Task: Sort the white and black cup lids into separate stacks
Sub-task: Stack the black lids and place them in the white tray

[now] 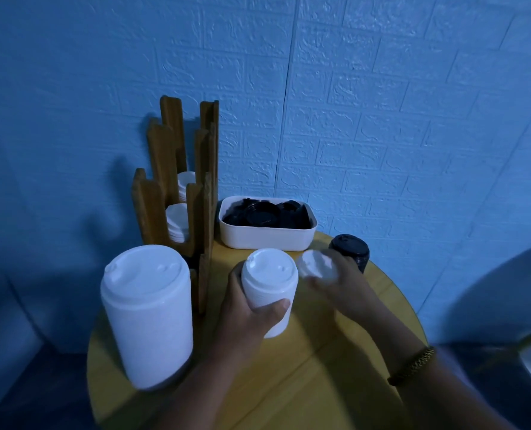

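My left hand (251, 311) grips a stack of white lids (268, 287) standing on the yellow round table (289, 383). Just right of it, my right hand (341, 283) holds a single white lid (317, 264), blurred and tilted, beside the stack's top. A taller stack of white lids (147, 311) stands at the table's left edge. A short stack of black lids (349, 248) sits behind my right hand. A white tub (265, 238) at the back holds several loose black lids (265, 214).
A wooden slotted holder (177, 187) with white lids (177, 221) in its slots stands at the back left against the blue brick-pattern wall. A round pale object (506, 305) fills the right edge. The table's near half is bare wood.
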Available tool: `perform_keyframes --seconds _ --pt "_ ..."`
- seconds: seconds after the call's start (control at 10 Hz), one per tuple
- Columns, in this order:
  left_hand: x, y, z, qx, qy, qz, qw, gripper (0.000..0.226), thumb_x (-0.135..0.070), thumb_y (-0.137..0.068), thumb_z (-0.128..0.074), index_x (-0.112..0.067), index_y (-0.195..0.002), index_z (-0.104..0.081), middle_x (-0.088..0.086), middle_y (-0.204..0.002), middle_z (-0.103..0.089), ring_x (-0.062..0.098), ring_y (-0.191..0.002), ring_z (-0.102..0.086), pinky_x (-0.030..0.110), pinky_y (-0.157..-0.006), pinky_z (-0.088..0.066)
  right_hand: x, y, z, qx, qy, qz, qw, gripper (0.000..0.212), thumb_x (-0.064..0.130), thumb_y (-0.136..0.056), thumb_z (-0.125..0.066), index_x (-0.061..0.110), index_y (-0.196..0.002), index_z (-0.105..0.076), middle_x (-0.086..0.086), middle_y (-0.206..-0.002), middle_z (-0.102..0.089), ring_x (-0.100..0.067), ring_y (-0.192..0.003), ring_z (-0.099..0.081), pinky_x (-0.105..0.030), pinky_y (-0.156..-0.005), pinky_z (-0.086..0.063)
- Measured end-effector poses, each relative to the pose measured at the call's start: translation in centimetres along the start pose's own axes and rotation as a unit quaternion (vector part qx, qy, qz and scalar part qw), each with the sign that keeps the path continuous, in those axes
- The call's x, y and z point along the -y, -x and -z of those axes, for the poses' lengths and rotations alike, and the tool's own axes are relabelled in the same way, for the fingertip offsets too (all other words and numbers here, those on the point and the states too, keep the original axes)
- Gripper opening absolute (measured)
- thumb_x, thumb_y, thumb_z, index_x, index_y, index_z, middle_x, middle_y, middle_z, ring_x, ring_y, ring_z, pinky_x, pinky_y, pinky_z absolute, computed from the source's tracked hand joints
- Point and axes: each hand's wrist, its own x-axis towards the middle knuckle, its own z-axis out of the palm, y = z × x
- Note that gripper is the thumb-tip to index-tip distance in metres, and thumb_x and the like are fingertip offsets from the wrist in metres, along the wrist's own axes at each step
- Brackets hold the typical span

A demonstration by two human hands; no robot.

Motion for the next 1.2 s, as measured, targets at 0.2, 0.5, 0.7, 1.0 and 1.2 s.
perform_keyframes --seconds 0.2,0.5,0.7,1.0,1.2 --pt "-0.4 -0.1 -0.1 0.015 -0.018 -0.009 1.000 0.089 -0.045 -0.067 -0.088 -0.053 -0.139 -0.035 -0.038 -0.124 -0.054 -0.014 -0.115 -0.053 0.006 -0.079 -0.049 8.2 2.6 2.4 0.133 -0.061 0.074 0.986 0.074 0.056 -0.078 -0.075 0.056 -0.140 -0.034 0.010 -0.131 -0.035 -0.010 -0.120 -0.046 -0.025 -0.092 -0.046" --pt "0.3 -0.5 -1.1 -0.030 -0.087 -0.002 0.996 0.110 -0.035 -0.064 -0.095 -0.032 -0.151 -0.028 -0.026 -0.127 -0.045 0.004 -0.125 -0.047 0.023 -0.096 -0.047 11.2 2.8 -1.7 0.058 0.105 0.101 0.988 0.087 0.071 -0.072 -0.070 0.024 -0.138 -0.039 0.007 -0.129 -0.044 -0.012 -0.111 -0.048 -0.021 -0.076 -0.039" --pt "0.8 -1.3 -0.9 -0.016 -0.076 0.027 0.997 0.098 -0.032 -0.065 -0.095 -0.045 -0.135 -0.028 -0.033 -0.116 -0.047 -0.006 -0.110 -0.052 0.003 -0.070 -0.044 9.6 2.5 0.0 0.143 0.086 0.166 0.972 0.091 0.060 -0.078 -0.073 0.030 -0.153 -0.030 0.020 -0.151 -0.033 -0.004 -0.132 -0.038 -0.021 -0.096 -0.034" --pt "1.0 -1.0 -2.2 0.034 -0.148 0.038 0.988 0.098 -0.079 -0.063 -0.064 -0.044 -0.148 -0.030 -0.028 -0.130 -0.047 -0.001 -0.126 -0.049 0.018 -0.099 -0.045 10.2 3.9 -2.2 -0.004 0.063 0.138 0.988 0.089 0.060 -0.079 -0.069 0.021 -0.151 -0.036 0.011 -0.147 -0.041 -0.012 -0.126 -0.046 -0.023 -0.092 -0.038" --pt "-1.1 0.2 0.2 0.032 -0.120 0.053 0.991 0.079 -0.030 -0.062 -0.088 -0.030 -0.133 -0.055 -0.015 -0.118 -0.067 0.003 -0.107 -0.066 0.029 -0.092 -0.057 9.2 4.7 -0.8 0.055 -0.030 0.106 0.992 0.083 0.054 -0.081 -0.074 0.031 -0.150 -0.035 0.017 -0.140 -0.042 -0.005 -0.124 -0.043 -0.025 -0.095 -0.039"
